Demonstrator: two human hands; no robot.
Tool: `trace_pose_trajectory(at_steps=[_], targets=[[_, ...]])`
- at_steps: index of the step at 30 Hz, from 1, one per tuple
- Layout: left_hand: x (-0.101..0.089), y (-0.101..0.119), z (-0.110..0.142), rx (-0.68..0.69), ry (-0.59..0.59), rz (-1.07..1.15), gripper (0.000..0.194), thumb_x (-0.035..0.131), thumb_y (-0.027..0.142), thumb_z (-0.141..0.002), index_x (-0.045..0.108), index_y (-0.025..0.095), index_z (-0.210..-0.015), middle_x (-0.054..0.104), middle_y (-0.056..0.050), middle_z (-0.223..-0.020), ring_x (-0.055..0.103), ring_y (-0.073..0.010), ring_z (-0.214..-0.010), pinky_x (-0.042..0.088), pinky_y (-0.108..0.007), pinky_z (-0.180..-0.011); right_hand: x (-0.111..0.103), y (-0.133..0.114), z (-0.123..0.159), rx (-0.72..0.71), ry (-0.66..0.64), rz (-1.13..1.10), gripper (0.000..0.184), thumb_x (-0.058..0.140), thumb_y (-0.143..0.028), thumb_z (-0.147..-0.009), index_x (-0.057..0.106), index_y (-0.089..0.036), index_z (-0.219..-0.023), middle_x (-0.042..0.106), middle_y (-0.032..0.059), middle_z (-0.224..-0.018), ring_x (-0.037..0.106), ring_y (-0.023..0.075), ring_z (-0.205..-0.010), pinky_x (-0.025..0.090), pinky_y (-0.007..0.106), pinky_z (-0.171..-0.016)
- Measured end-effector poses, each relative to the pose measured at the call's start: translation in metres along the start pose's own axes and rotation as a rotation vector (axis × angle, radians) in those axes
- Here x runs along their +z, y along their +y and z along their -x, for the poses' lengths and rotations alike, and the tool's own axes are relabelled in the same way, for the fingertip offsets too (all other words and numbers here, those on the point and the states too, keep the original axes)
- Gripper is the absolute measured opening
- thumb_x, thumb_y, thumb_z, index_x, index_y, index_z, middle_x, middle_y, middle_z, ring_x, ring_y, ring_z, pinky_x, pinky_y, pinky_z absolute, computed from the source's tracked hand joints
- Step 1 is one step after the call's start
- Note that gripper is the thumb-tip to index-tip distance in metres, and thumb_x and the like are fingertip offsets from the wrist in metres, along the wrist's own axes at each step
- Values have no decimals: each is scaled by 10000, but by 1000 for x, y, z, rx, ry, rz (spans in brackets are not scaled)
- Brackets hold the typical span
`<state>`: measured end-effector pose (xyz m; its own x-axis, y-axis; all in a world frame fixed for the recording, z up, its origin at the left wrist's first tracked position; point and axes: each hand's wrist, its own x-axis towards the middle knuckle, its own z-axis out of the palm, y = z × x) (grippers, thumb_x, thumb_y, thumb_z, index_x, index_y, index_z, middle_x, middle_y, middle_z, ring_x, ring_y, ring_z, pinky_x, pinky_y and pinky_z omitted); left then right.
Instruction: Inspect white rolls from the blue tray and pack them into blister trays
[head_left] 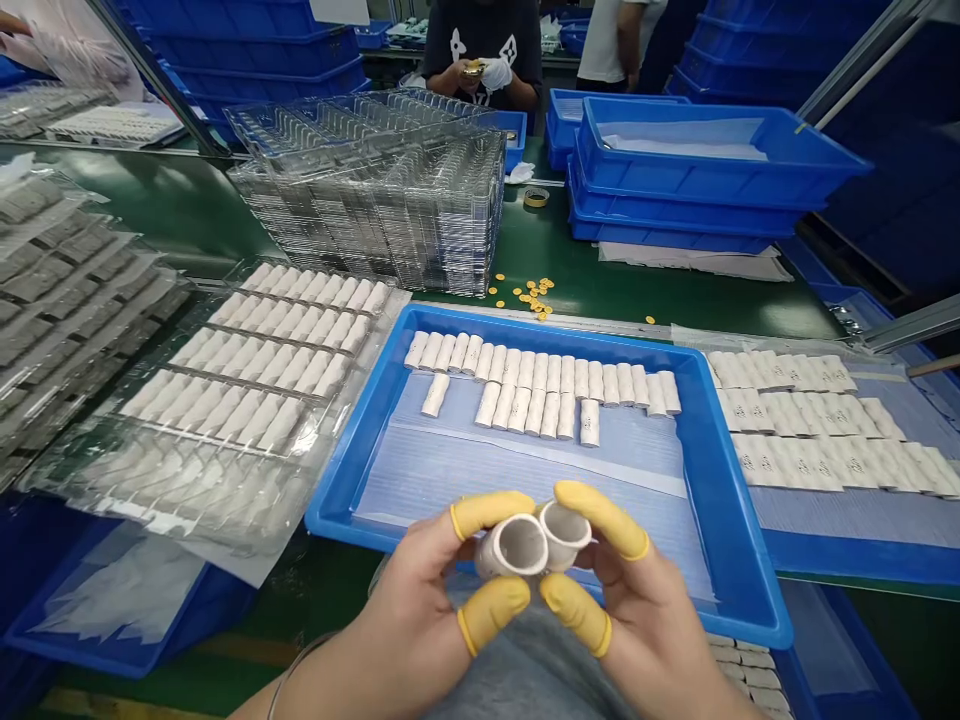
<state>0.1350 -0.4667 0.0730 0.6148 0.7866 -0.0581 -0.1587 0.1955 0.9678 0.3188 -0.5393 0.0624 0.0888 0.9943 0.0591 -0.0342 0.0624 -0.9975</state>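
Note:
My left hand (pixel 457 570) pinches one white hollow cylinder (pixel 491 552) between thumb and index finger, both covered by yellow finger cots. Against it, side by side, is a second white hollow cylinder (pixel 564 548), which my right hand (pixel 619 570) pinches the same way. Their open ends face me. Both hands are over the near edge of a blue tray (pixel 360 425) lined with pale sheet. Rows of similar white cylinders (pixel 525 372) lie along the tray's far side, a few with dark printed marks.
To the left, a clear plastic tray (pixel 330 420) carries rows of white cylinders. Behind it rises a tall stack of clear trays (pixel 375 210). Blue bins (pixel 697 180) are stacked at the back right. Yellow finger cots (pixel 536 295) lie scattered on the green table. A co-worker (pixel 484 50) sits opposite.

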Motion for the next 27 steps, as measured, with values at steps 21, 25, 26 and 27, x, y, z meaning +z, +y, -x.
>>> trace_pose_trajectory(at_steps=[21,25,26,27], targets=[[-2,1,-3,317,-1,-385,542,709,95,-852,641,390,-1300,666,-62,-1219,634,-235,-1132,531,-338,-951,-3,-11,-12,-366,-19,353,615,688,16,-833,567,-336,-1323,690,29,-1074,637,228,-945,552,361,-829],[-4,0,-3,333,54,-467,548,738,86,-817,669,382,-1274,633,-76,-1139,580,-259,-1081,495,-387,-921,-5,-7,-10,-378,-6,406,592,671,8,-840,573,-334,-1312,648,53,-1126,619,256,-999,545,403,-856],[-5,-1,-3,339,86,-485,533,741,82,-811,685,376,-1252,611,-70,-1081,566,-249,-1024,485,-386,-894,-6,-6,-8,-382,20,436,586,671,15,-832,587,-334,-1296,614,59,-1154,610,258,-1012,542,411,-868],[-7,-2,-3,341,115,-483,516,741,76,-808,699,372,-1228,582,-58,-1023,550,-232,-961,478,-378,-862,-6,-5,-7,-382,55,458,585,672,26,-823,602,-331,-1281,576,60,-1169,602,252,-1012,543,406,-866]])
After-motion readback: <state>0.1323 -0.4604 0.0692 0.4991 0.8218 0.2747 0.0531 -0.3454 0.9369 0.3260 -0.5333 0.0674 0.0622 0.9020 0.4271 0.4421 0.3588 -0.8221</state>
